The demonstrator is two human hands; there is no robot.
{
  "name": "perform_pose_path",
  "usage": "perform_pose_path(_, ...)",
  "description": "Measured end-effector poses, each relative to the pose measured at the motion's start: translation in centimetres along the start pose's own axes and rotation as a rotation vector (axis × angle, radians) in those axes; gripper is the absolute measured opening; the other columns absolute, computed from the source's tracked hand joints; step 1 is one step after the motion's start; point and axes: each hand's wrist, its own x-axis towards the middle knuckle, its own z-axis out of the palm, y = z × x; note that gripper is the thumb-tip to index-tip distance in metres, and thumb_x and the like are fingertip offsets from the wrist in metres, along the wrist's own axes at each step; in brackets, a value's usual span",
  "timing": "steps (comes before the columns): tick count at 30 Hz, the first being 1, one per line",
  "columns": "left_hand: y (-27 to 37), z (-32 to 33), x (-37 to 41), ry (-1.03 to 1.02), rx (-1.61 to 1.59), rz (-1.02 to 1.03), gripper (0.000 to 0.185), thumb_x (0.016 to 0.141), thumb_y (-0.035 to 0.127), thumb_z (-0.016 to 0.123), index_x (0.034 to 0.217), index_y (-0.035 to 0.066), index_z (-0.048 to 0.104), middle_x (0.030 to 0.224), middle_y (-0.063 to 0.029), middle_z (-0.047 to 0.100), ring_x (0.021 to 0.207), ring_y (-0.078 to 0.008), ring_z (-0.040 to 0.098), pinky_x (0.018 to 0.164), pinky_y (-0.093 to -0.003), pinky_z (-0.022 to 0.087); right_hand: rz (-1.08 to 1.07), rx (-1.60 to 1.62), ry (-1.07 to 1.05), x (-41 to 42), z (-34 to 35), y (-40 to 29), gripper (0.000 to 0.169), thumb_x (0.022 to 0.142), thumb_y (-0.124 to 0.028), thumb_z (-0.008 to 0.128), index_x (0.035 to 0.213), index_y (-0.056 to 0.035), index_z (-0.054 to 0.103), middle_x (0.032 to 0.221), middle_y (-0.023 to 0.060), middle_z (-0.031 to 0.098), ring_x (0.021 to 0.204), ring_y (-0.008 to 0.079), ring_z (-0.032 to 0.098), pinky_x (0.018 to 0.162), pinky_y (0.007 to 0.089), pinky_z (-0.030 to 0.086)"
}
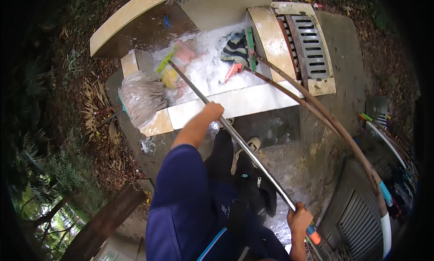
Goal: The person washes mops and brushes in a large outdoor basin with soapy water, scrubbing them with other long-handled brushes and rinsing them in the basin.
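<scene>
My left hand grips the middle of a shiny metal pole. Further down, my right hand is closed round the same pole, just above its blue and orange end. The pole reaches into a tiled basin full of white suds and meets a lime-green mop head clamp. Beside that clamp lie wet pink cloth and yellow cloth. A grey string mop head hangs over the basin's left corner. Dark striped cloth lies in the suds at right.
Two long brown poles lean over the basin's right rim, with a green clamp and a red clamp in the suds. A grey slotted grate lies beyond. More poles stand at far right; a tree trunk is lower left.
</scene>
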Motion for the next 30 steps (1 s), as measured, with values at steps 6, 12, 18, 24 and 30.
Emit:
perform_pose_path(6,19.9,-5.1,-3.4,0.071,-0.137,0.433,0.016,0.061,0.021,0.064,0.07,0.008,0.065,0.069,-0.0113,0.064,0.071,-0.0306,0.064,0.061,-0.0413,0.051,-0.002,0.036,0.05,-7.6,6.0,23.6,0.038,0.054,-0.031,0.072,0.081,-0.005,0.064,0.065,0.0166,0.06,0.063,0.0393,0.057,0.056,0.0476,0.044)
perform_pose_path(12,14.5,-2.7,0.0,0.049,-0.179,0.427,0.015,0.063,0.018,0.063,0.076,0.01,0.065,0.073,-0.0106,0.064,0.076,-0.0299,0.064,0.065,-0.0432,0.051,0.08,-0.033,-0.102,-6.5,6.0,16.9,0.021,0.053,-0.019,0.065,0.07,-0.005,0.064,0.058,0.0166,0.06,0.057,0.0384,0.059,0.058,0.0455,0.047)
perform_pose_path(18,7.7,-5.5,-0.9,0.198,-0.046,0.139,0.006,0.064,0.015,0.063,0.069,0.013,0.064,0.073,-0.0084,0.064,0.076,-0.0252,0.064,0.069,-0.0377,0.048,0.057,0.004,0.147,-0.5,-0.6,7.3,0.027,0.055,-0.007,0.057,0.081,-0.0065,0.065,0.07,0.0158,0.062,0.064,0.0347,0.06,0.061,0.044,0.047)
perform_pose_path(24,18.8,-12.8,-9.3,0.989,-0.59,0.297,0.017,0.063,0.004,0.065,0.078,0.008,0.06,0.071,-0.0044,0.057,0.076,-0.0248,0.056,0.072,-0.0349,0.04,-0.055,-0.622,1.063,-5.5,-20.2,14.2,0.034,0.079,0.003,0.056,0.113,0.0003,0.059,0.064,0.0073,0.054,0.055,0.0217,0.051,0.05,0.0334,0.039)
perform_pose_path(30,10.4,-3.6,-2.4,0.521,-0.434,0.253,0.019,0.067,0.021,0.071,0.081,0.01,0.062,0.08,-0.005,0.062,0.081,-0.0272,0.059,0.07,-0.0382,0.045,-0.132,-0.243,0.329,-2.5,-12.8,10.0,0.022,0.068,-0.005,0.065,0.089,-0.0092,0.065,0.08,0.0129,0.063,0.066,0.0301,0.058,0.062,0.0395,0.045)
